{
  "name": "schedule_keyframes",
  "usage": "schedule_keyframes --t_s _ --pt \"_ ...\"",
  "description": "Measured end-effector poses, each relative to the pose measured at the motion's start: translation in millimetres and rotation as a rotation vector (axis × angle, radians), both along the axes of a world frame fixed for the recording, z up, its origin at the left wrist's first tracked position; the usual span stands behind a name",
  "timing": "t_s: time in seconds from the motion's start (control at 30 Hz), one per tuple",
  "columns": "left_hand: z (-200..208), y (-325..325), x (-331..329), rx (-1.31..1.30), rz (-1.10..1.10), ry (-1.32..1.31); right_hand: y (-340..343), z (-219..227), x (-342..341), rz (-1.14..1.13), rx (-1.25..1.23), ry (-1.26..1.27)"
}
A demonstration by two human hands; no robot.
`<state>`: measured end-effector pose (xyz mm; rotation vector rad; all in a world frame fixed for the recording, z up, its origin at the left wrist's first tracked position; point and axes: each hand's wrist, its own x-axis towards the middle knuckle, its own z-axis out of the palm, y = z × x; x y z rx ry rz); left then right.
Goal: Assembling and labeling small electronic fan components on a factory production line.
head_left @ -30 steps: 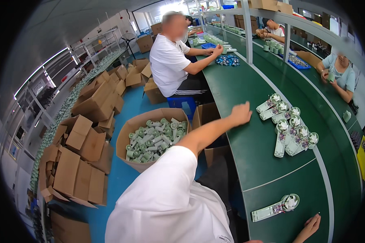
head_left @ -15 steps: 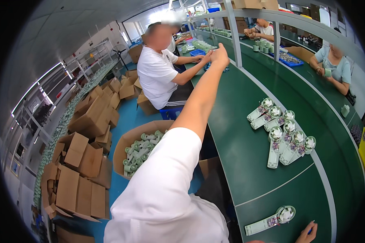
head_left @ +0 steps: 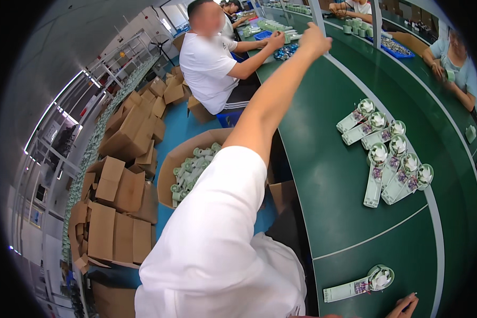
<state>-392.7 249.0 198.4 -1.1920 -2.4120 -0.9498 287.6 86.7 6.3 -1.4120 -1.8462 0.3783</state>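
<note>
My left arm stretches far out over the green table. At its end, my left hand (head_left: 315, 42) is raised near the shelf post, a finger and the thumb apart; nothing shows between them, though some fingers are hidden. At the lower right edge, my right hand (head_left: 405, 306) is closed in a pinch on something small with a pale tip, mostly hidden. Beside it lies a pale green handheld fan (head_left: 380, 277) with white blades and a long handle, wires showing near its neck. Farther up the table lie several similar fans (head_left: 377, 152), side by side.
A carton (head_left: 167, 159) of pale green fan parts stands left of the table. Folded cardboard boxes (head_left: 111, 228) crowd the floor. A co-worker in white (head_left: 206, 69) sits at the table near blue small parts (head_left: 285, 52). Metal posts (head_left: 317, 16) rise from the table.
My left hand has moved farther out and to the right, away from the co-worker's hands. The view has shifted slightly, and my right hand stays by the single fan.
</note>
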Motion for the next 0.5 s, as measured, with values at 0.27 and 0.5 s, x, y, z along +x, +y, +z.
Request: schedule_keyframes --t_s 0.27,0.5 --pt "-101.5 -119.7 290.3 0.29 -1.212 0.052 -41.8 15.2 -39.9 -0.103 -0.191 0.388" --pt "-143.1 -164.7 369.6 0.247 -1.521 -0.396 -33.9 52.6 -105.3 0.229 -0.127 0.344"
